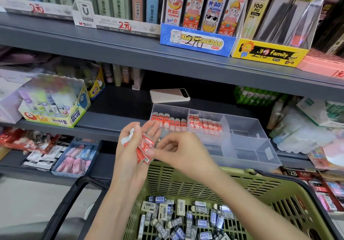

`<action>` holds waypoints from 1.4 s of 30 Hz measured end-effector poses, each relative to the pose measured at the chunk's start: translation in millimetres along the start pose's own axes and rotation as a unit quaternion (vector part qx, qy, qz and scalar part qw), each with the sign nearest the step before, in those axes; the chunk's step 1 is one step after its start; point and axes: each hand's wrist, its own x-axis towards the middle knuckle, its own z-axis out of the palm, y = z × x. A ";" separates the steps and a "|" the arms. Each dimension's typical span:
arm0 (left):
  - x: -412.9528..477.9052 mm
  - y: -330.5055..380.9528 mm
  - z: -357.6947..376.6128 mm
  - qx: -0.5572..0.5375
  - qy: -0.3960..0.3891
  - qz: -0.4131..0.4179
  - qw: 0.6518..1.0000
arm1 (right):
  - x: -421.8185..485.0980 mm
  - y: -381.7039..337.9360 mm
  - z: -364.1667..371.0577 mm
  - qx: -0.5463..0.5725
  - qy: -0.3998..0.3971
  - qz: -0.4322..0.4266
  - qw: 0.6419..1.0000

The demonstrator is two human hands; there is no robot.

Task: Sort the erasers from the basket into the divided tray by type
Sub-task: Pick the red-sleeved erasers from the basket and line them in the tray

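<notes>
Red erasers (147,145) being sorted at centre frame.
The left hand (133,146) is clutching the bunch in a curled grip; the right hand (178,150) is pinching one in a narrow grip, above the basket (204,184) at lower centre, just before the tray (247,128).

Stationery shop, grey shelves (130,53) of boxed pencil leads (197,40), glue sticks (54,107), handwritten price tags (125,26)
</notes>
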 end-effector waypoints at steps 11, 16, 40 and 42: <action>2.3 5.9 0.7 -0.069 0.042 -0.021 0.996 | -0.3 34.4 -54.4 0.133 0.150 0.088 0.976; 1.4 2.4 -1.1 -0.043 0.031 -0.039 0.998 | 28.7 79.2 -83.4 -0.053 0.253 0.170 0.951; -3.5 3.1 3.6 -0.075 -0.023 -0.119 0.990 | 52.9 71.4 -70.6 -0.369 0.175 0.122 0.905; -3.7 3.0 4.2 -0.068 -0.035 -0.116 0.990 | 30.5 47.6 -52.1 -0.233 0.179 0.019 0.956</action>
